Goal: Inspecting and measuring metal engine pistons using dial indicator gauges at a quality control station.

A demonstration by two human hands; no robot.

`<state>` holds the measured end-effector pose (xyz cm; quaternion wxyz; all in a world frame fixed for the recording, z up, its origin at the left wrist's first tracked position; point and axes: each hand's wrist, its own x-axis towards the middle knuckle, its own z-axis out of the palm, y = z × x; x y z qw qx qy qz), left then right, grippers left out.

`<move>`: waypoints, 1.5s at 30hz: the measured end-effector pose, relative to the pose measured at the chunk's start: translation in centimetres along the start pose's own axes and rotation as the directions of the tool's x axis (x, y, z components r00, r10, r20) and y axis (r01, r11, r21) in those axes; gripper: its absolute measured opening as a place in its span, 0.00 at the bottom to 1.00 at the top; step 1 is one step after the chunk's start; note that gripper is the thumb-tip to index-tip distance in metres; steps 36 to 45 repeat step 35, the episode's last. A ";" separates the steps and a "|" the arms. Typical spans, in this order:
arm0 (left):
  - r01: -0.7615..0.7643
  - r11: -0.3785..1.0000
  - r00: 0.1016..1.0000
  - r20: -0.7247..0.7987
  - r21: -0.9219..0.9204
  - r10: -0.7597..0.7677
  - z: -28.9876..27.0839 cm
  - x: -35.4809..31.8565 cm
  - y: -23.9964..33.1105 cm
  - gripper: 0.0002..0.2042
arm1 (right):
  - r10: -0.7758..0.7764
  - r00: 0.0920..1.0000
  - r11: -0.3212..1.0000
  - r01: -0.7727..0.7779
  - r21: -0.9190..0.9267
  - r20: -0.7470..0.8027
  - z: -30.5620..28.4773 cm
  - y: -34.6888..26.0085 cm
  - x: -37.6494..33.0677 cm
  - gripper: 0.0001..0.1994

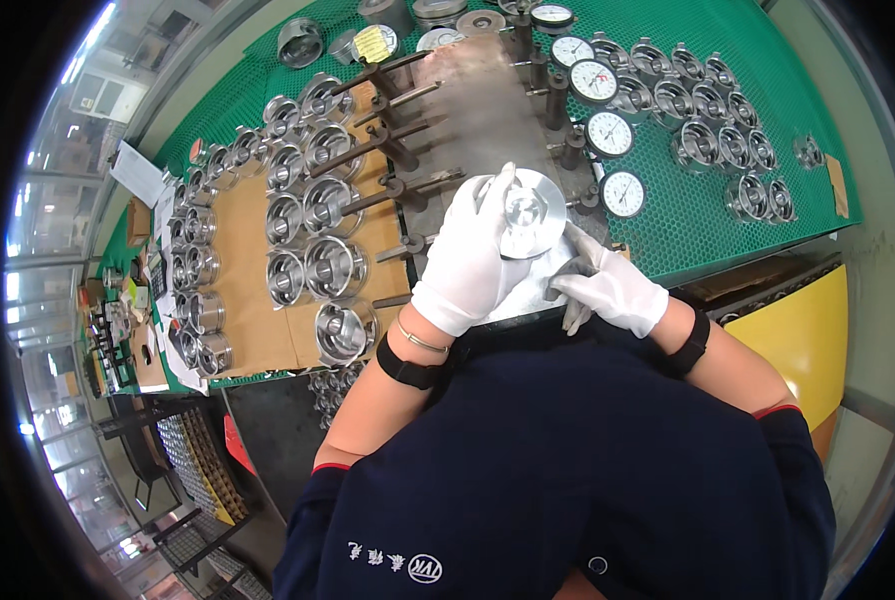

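Note:
A round, shiny machined metal part (533,215) with a stepped hub in its centre is held up near the front edge of the metal plate. My left hand (475,255), in a white glove, is closed around its left side, with fingertips at its upper rim. My right hand (607,283), gloved too, is just below and right of the part. Its fingers are apart, with darkened tips; one comes close to the part's lower right rim, and I cannot tell if it touches. Beneath the part, the front of the flat metal plate (482,110) is partly hidden by my hands.
Dial gauges (607,134) on posts line the plate's right side; rods on clamp stands (394,145) line its left. Several metal cups (333,267) stand in rows on brown cardboard (237,280). More metal cups (695,144) sit on the green mat (687,225). A yellow panel (797,340) is at right.

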<state>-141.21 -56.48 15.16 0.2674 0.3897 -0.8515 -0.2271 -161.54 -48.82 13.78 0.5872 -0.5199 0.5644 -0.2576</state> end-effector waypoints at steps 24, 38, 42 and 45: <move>-0.011 1.000 0.999 -0.039 0.018 0.011 0.5 0.3 -0.5 0.45 | 0.148 0.988 0.984 -0.151 0.091 0.033 0.1 -1.8 -0.3 0.43; 0.378 0.528 0.917 0.386 -0.760 -0.102 -4.8 -2.7 2.1 0.24 | -0.316 0.913 0.908 0.370 0.197 -0.258 -3.4 -4.1 -4.3 0.31; 0.378 0.528 0.917 0.386 -0.760 -0.102 -4.8 -2.7 2.1 0.24 | -0.316 0.913 0.908 0.370 0.197 -0.258 -3.4 -4.1 -4.3 0.31; 0.378 0.528 0.917 0.386 -0.760 -0.102 -4.8 -2.7 2.1 0.24 | -0.316 0.913 0.908 0.370 0.197 -0.258 -3.4 -4.1 -4.3 0.31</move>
